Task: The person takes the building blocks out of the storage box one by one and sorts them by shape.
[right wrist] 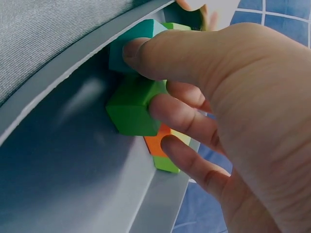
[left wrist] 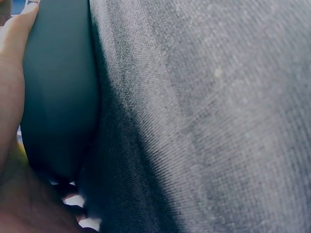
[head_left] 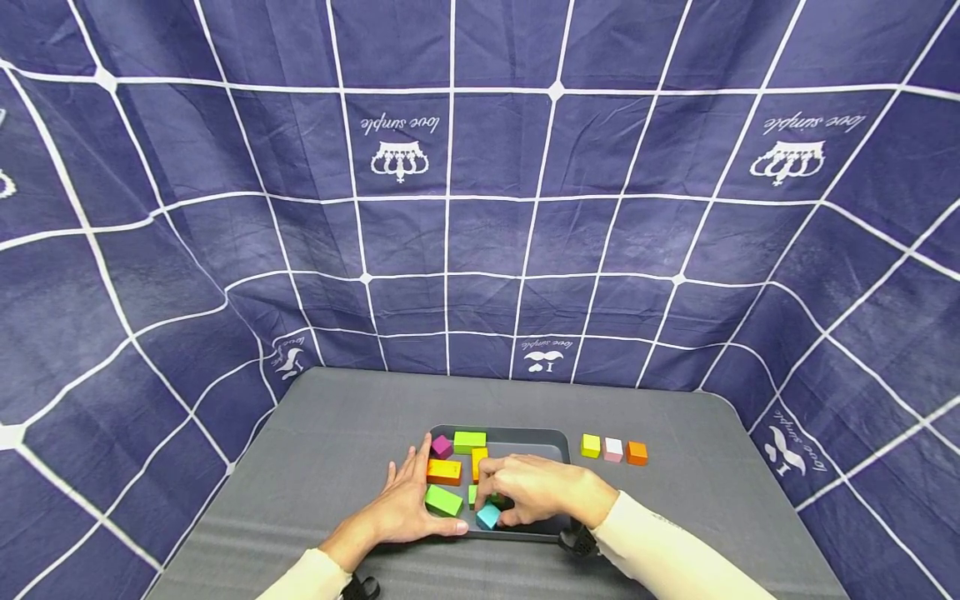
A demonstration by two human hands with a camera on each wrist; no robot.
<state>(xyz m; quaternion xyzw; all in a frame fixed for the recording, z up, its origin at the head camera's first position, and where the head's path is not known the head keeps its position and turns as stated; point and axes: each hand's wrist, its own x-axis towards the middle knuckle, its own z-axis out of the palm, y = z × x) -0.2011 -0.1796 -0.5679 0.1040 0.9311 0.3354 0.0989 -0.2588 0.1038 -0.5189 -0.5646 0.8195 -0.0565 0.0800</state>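
Note:
A shallow dark grey tray (head_left: pixel 528 437) holds several coloured blocks, mostly in its left half. My right hand (head_left: pixel 536 485) reaches in at the front and pinches a cyan block (head_left: pixel 488 516) between thumb and fingers. In the right wrist view the thumb lies on the cyan block (right wrist: pixel 138 41), and a dark green block (right wrist: pixel 133 109) sits right beside it, close to another finger. My left hand (head_left: pixel 405 508) rests against the tray's left end, fingers extended along the side and thumb along the front rim. The left wrist view shows the tray's outer wall (left wrist: pixel 60 87) beside that hand.
Near my left hand in the tray lie a lime block (head_left: pixel 444 502), an orange block (head_left: pixel 444 472), a purple block (head_left: pixel 442 447) and another lime block (head_left: pixel 470 442). Right of the tray, yellow (head_left: pixel 591 446), pink (head_left: pixel 613 450) and orange (head_left: pixel 637 453) cubes stand on the grey cloth.

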